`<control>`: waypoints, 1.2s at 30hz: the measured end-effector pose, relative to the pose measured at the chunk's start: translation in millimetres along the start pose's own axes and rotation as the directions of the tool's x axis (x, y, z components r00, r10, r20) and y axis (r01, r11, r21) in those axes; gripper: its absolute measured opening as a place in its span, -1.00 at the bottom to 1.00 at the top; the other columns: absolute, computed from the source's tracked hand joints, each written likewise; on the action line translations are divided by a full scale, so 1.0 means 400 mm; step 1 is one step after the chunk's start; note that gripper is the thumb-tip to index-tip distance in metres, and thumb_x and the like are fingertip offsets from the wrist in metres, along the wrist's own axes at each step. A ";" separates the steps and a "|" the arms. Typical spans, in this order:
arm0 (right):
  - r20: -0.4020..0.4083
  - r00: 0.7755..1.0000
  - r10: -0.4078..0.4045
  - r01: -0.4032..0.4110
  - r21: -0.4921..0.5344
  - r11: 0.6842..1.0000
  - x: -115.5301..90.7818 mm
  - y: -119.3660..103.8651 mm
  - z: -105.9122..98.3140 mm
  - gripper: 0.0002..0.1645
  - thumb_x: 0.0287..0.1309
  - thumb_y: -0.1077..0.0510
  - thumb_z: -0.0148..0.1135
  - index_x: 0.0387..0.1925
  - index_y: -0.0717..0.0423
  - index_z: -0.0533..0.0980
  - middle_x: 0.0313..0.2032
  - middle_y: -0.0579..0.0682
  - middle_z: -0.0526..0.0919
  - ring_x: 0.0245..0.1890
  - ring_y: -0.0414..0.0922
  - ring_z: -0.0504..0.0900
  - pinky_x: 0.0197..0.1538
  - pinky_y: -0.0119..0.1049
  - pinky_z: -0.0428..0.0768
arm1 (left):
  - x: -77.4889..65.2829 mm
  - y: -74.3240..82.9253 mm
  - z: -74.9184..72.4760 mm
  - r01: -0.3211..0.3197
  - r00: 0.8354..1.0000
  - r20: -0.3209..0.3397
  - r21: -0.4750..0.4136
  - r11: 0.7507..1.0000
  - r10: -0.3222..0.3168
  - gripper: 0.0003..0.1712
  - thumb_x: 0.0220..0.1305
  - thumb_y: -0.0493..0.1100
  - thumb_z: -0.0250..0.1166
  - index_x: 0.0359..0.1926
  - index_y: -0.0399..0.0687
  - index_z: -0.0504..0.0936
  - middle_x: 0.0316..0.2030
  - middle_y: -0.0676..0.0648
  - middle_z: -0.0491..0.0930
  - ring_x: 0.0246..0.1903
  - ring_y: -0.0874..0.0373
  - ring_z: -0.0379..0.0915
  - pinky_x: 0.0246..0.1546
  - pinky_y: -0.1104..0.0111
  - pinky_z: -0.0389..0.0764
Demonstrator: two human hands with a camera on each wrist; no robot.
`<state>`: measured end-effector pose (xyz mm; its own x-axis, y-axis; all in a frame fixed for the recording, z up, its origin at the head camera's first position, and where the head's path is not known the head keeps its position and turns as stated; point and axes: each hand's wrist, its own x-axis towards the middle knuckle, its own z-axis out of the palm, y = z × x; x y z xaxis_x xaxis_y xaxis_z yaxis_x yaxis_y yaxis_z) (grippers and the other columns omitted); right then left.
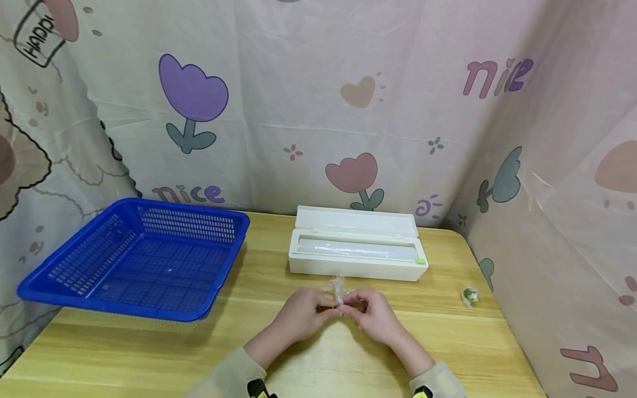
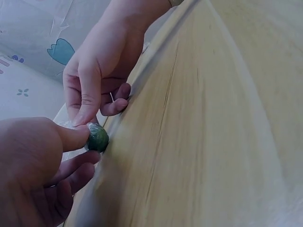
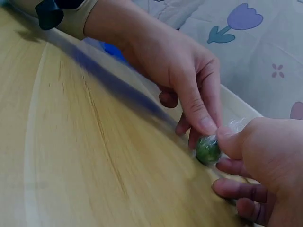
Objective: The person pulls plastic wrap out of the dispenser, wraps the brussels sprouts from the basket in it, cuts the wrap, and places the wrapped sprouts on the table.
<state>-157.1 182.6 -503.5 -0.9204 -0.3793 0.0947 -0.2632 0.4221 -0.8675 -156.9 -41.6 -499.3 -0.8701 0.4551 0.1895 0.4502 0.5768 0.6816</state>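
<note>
Between my two hands is a small round green thing, wrapped in clear plastic film whose gathered end sticks out toward the back. My left hand pinches the film close against the green ball with thumb and fingertips. From the other side my right hand pinches the same wrap, its thumb nearly meeting the left one. In the right wrist view the green ball bulges out below both thumbs, close over the wooden table. The exact kind of green thing is hard to tell through the film.
Just beyond my hands a white cling film box stands with its lid raised and a roll inside. A blue plastic basket occupies the left side. Another film-wrapped green piece lies near the right edge. Printed curtains enclose the table.
</note>
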 end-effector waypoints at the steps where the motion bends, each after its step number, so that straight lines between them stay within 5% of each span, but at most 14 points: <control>1: 0.005 1.000 0.026 -0.026 0.004 1.000 -0.001 -0.003 0.000 -0.83 0.30 0.15 0.50 -0.14 0.15 0.72 -0.33 -0.06 0.72 -0.52 -0.18 0.59 -0.51 -0.38 0.57 | -0.001 0.001 0.000 0.004 1.000 0.001 -0.009 1.000 -0.004 -0.82 0.34 0.03 0.51 -0.06 0.22 0.88 -0.17 0.19 0.79 -0.35 0.42 0.55 -0.28 0.38 0.59; 7: 0.055 0.994 0.098 -0.097 -0.035 0.995 -0.002 -0.017 -0.002 -0.70 0.27 0.16 0.52 -0.08 0.28 0.68 -0.29 -0.02 0.66 -0.43 -0.14 0.59 -0.44 -0.36 0.58 | -0.010 0.006 -0.004 0.039 0.999 0.014 -0.080 0.996 -0.037 -0.89 0.26 -0.05 0.59 -0.19 0.16 0.90 -0.31 0.21 0.80 -0.42 0.45 0.55 -0.37 0.42 0.57; 15: 0.041 0.999 0.001 0.004 -0.130 0.991 -0.008 -0.020 0.007 -0.78 0.26 0.12 0.54 -0.08 0.06 0.77 -0.13 -0.06 0.70 -0.43 -0.21 0.52 -0.39 -0.36 0.52 | -0.018 0.001 -0.012 0.008 0.999 0.048 -0.156 0.988 0.000 -0.93 0.31 -0.18 0.54 -0.24 0.12 0.90 -0.37 0.30 0.75 -0.37 0.43 0.59 -0.28 0.43 0.61; 23: -0.018 0.999 -0.049 0.051 0.089 0.995 -0.011 -0.008 0.016 -0.66 0.14 0.27 0.58 -0.02 0.15 0.78 -0.14 0.03 0.79 -0.46 -0.21 0.58 -0.47 -0.42 0.56 | -0.017 -0.007 -0.005 -0.017 0.999 0.029 -0.131 0.991 0.021 -0.95 0.35 -0.13 0.51 -0.28 0.15 0.86 -0.29 0.29 0.73 -0.31 0.41 0.58 -0.18 0.36 0.63; 28: -0.048 0.998 -0.048 0.054 0.148 0.988 -0.014 -0.008 0.021 -0.78 0.15 0.31 0.56 -0.13 0.19 0.80 -0.19 0.05 0.80 -0.50 -0.24 0.56 -0.48 -0.45 0.53 | -0.015 -0.008 -0.003 -0.007 0.999 0.031 -0.129 0.992 0.011 -0.94 0.37 -0.15 0.48 -0.25 0.16 0.83 -0.25 0.29 0.73 -0.24 0.38 0.60 -0.10 0.32 0.64; 32: -0.066 0.997 0.026 -0.016 0.157 0.987 -0.015 -0.016 0.021 -0.80 0.12 0.30 0.59 -0.21 0.21 0.73 -0.27 0.06 0.77 -0.53 -0.22 0.53 -0.50 -0.45 0.49 | -0.014 -0.007 -0.003 -0.003 1.000 0.017 -0.126 0.992 0.005 -0.97 0.39 -0.09 0.48 -0.24 0.16 0.84 -0.22 0.31 0.73 -0.18 0.37 0.62 -0.02 0.26 0.65; 36: -0.059 0.994 0.097 -0.087 0.159 0.983 -0.013 -0.018 0.018 -0.65 0.10 0.29 0.60 -0.09 0.25 0.65 -0.23 0.05 0.76 -0.51 -0.16 0.55 -0.49 -0.41 0.53 | -0.010 -0.007 -0.001 -0.001 1.000 0.007 -0.120 0.993 0.002 -0.94 0.38 -0.05 0.48 -0.27 0.18 0.84 -0.22 0.30 0.73 -0.17 0.35 0.63 0.00 0.24 0.65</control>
<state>-148.4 175.4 -501.2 -0.9570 -0.2874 0.0386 -0.1332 0.3172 -0.9390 -154.7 -45.5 -501.6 -0.8679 0.4608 0.1855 0.4234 0.4909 0.7614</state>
